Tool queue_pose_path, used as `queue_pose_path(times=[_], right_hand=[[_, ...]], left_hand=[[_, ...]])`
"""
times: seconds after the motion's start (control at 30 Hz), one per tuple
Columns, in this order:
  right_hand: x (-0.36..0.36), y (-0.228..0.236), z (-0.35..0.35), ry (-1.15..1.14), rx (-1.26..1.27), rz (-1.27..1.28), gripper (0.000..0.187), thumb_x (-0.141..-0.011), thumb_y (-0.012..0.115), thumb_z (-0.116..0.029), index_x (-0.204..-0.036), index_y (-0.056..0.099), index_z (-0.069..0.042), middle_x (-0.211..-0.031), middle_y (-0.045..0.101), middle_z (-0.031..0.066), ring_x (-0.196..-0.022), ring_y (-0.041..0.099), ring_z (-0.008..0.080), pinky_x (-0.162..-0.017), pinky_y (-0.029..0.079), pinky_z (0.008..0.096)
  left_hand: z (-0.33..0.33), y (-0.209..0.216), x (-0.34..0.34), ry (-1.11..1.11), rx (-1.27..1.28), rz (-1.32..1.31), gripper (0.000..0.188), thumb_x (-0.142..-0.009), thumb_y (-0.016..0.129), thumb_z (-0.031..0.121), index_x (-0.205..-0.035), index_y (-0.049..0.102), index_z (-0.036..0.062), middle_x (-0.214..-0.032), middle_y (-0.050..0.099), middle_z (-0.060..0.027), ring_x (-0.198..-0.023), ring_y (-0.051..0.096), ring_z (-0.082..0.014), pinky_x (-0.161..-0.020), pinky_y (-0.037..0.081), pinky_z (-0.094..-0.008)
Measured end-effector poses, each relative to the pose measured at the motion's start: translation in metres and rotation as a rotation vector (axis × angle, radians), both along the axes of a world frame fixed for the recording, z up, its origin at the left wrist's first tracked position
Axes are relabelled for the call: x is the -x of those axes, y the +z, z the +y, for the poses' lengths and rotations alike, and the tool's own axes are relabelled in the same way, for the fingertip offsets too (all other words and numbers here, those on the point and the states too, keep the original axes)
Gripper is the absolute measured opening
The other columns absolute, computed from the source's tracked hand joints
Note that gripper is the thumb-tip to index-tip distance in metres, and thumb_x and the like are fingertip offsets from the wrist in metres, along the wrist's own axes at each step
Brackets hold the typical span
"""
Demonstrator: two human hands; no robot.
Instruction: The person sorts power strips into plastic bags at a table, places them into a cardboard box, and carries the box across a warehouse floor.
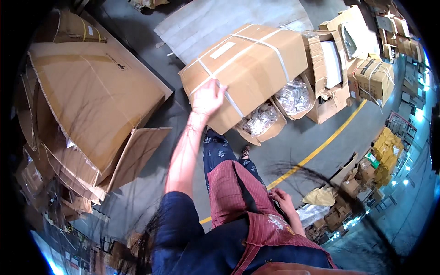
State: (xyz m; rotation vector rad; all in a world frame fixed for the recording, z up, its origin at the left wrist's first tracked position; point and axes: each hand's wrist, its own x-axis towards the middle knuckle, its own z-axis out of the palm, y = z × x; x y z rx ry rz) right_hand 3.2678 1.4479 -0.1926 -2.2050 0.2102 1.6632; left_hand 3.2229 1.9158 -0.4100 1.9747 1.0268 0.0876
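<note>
A large brown carton [256, 57] bound with white straps lies in front of me, a white label on its top. My left hand [208, 97] is closed on one white strap [233, 105] at the carton's near left edge, with the knuckles against the cardboard. My right hand [284, 201] hangs beside my red striped apron [229, 190], empty, its fingers loosely bent and apart. Close under the carton's right side are two open boxes of clear plastic-wrapped pieces [293, 97].
To the left stands a big open carton [87, 87] with its flaps spread. An open box with a white panel [329, 64] and a strapped carton [373, 78] stand at the right. A yellow floor line [321, 146] crosses behind them. Flat cardboard [192, 32] lies beyond.
</note>
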Motion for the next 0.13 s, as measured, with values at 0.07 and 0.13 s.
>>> queue_pose_path(times=[0.07,0.13], right_hand=[[0.007,-0.005,-0.009,0.012,-0.013,-0.019,0.029,-0.097,0.058,-0.016,-0.121,0.06,0.0,-0.107,0.069,0.0079,-0.101,0.063,0.0142,-0.09,0.049,0.0283],[0.012,-0.01,-0.018,-0.054,-0.019,-0.058,0.031,-0.097,0.059,-0.017,-0.123,0.06,-0.001,-0.115,0.067,0.0102,-0.102,0.064,0.0147,-0.093,0.048,0.0277]], left_hand=[[0.03,0.0,0.007,-0.021,-0.172,0.1,0.043,-0.091,0.062,0.041,-0.099,0.063,-0.0013,-0.098,0.067,-0.0218,-0.094,0.064,-0.0369,-0.09,0.048,-0.0457],[0.054,-0.015,0.01,-0.031,-0.643,0.026,0.041,-0.091,0.062,0.042,-0.103,0.068,0.0039,-0.101,0.067,-0.0187,-0.108,0.062,-0.0297,-0.106,0.038,-0.0461]])
